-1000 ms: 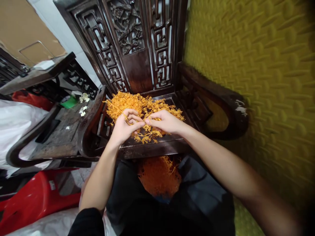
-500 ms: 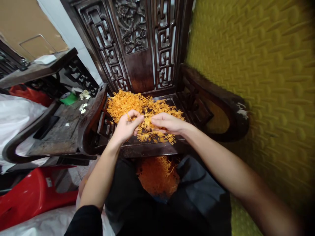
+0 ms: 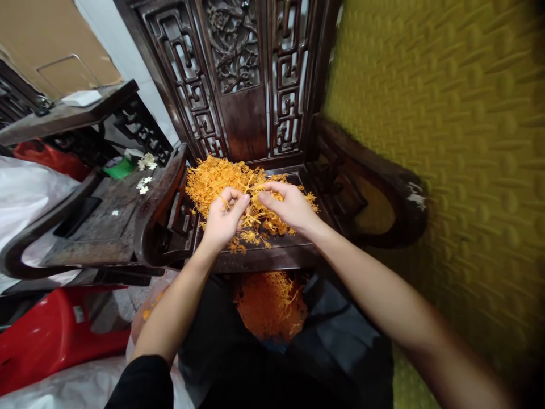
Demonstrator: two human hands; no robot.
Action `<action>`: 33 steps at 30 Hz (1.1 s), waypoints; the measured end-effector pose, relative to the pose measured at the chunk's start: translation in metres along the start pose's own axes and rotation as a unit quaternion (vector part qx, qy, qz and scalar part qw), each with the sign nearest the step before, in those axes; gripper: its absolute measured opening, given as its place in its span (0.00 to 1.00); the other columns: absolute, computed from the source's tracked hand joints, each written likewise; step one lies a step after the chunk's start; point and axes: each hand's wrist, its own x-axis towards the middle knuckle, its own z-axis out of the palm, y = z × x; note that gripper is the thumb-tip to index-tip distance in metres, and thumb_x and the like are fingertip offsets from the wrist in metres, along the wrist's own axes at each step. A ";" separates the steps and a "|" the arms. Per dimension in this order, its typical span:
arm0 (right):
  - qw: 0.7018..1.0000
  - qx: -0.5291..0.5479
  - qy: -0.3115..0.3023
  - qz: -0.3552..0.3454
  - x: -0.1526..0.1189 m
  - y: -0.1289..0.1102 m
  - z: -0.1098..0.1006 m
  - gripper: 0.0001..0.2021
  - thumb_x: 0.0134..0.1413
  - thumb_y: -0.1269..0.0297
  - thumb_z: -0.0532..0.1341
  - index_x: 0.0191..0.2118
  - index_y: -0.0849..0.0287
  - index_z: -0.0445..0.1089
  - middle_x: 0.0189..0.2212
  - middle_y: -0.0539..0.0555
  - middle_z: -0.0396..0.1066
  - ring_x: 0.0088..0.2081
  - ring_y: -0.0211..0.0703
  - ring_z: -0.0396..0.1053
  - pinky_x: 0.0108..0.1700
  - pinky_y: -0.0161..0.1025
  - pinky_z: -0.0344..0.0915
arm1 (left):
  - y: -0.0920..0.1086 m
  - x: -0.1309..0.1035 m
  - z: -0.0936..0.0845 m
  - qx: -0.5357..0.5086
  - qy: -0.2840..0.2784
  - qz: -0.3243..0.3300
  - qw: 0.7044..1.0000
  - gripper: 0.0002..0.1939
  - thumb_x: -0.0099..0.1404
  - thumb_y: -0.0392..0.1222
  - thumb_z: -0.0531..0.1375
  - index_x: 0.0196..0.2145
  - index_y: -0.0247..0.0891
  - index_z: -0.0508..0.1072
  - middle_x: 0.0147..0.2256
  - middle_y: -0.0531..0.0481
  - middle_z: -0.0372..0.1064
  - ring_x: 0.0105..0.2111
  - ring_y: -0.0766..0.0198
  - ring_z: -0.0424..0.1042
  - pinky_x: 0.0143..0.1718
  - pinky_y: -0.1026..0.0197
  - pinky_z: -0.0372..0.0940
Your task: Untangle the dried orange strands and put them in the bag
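Orange branched plastic-looking sprigs lie in a tangled pile (image 3: 215,176) on the seat of a dark carved wooden chair (image 3: 272,257). My left hand (image 3: 223,218) is closed, thumb against fingers, pinching an orange sprig (image 3: 252,217) in front of the pile. Close beside it on the right, my right hand (image 3: 292,207) has its thumb and forefinger at the upper part of the sprig, curled around its strands. Its other fingers are partly hidden. More loose sprigs spread beneath and behind both hands.
Between my knees, below the seat, is a reddish mass with orange strands (image 3: 270,307). The chair's curved armrests (image 3: 409,210) flank the seat. At left are a second wooden chair with a green tape roll (image 3: 119,168) and white pieces (image 3: 143,184), and a red plastic stool (image 3: 55,341).
My right hand has shifted up slightly, its thumb and forefinger more apart. The strands between the hands have changed position, and fewer hang at the seat's front right. My left hand stays nearly in place.
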 end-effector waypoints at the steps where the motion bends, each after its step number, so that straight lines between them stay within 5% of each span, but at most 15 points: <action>1: 1.000 -0.015 0.009 -0.024 0.000 -0.002 0.001 0.23 0.54 0.41 0.66 0.39 0.60 0.75 0.35 0.52 0.74 0.37 0.42 0.69 0.44 0.40 0.64 | 0.000 -0.001 0.002 -0.001 -0.004 -0.005 1.000 0.16 0.67 0.52 0.64 0.32 0.40 0.66 0.24 0.57 0.68 0.12 0.75 0.56 0.12 0.68 0.52; 9: 0.980 -0.121 0.121 -0.106 -0.006 -0.010 0.008 0.15 0.66 0.53 0.59 0.32 0.59 0.68 0.26 0.48 0.67 0.29 0.38 0.63 0.35 0.38 0.58 | 0.013 -0.008 0.023 -0.125 -0.047 -0.064 0.989 0.21 0.62 0.51 0.68 0.29 0.39 0.60 0.19 0.61 0.61 0.12 0.78 0.50 0.13 0.71 0.43; 17: 0.981 -0.017 0.187 -0.054 -0.008 -0.001 0.012 0.21 0.62 0.43 0.60 0.28 0.55 0.60 0.20 0.46 0.60 0.25 0.38 0.58 0.30 0.38 0.57 | 0.027 -0.006 0.027 -0.214 -0.077 -0.145 0.963 0.22 0.60 0.45 0.69 0.29 0.39 0.57 0.20 0.61 0.60 0.12 0.80 0.46 0.14 0.71 0.39; 23: 0.981 0.112 0.154 0.022 -0.008 -0.008 0.013 0.24 0.56 0.39 0.64 0.29 0.53 0.58 0.17 0.44 0.56 0.18 0.36 0.56 0.23 0.37 0.55 | 0.029 -0.006 0.021 -0.172 -0.085 -0.132 0.972 0.23 0.57 0.46 0.72 0.27 0.39 0.59 0.17 0.60 0.61 0.11 0.80 0.47 0.14 0.71 0.40; 28: 0.948 0.174 0.263 0.039 0.007 -0.007 -0.034 0.27 0.54 0.36 0.64 0.28 0.53 0.55 0.18 0.43 0.53 0.15 0.31 0.51 0.15 0.33 0.45 | 0.042 -0.011 -0.010 -0.112 0.022 -0.010 0.993 0.21 0.59 0.45 0.72 0.26 0.39 0.61 0.17 0.60 0.58 0.12 0.79 0.50 0.14 0.69 0.40; 30: 0.952 0.180 0.240 0.060 0.007 -0.006 -0.043 0.26 0.52 0.36 0.65 0.28 0.54 0.58 0.18 0.43 0.55 0.14 0.29 0.53 0.13 0.32 0.44 | 0.041 -0.008 -0.018 -0.114 0.062 0.020 0.991 0.21 0.60 0.46 0.71 0.27 0.39 0.61 0.18 0.60 0.60 0.12 0.79 0.50 0.14 0.69 0.41; 33: 0.966 0.196 0.124 0.111 0.000 -0.006 -0.028 0.23 0.49 0.41 0.70 0.32 0.58 0.68 0.19 0.47 0.63 0.16 0.33 0.63 0.12 0.31 0.48 | 0.030 0.002 -0.018 -0.121 0.041 -0.026 0.991 0.22 0.59 0.50 0.71 0.29 0.39 0.62 0.23 0.57 0.67 0.13 0.78 0.56 0.13 0.69 0.47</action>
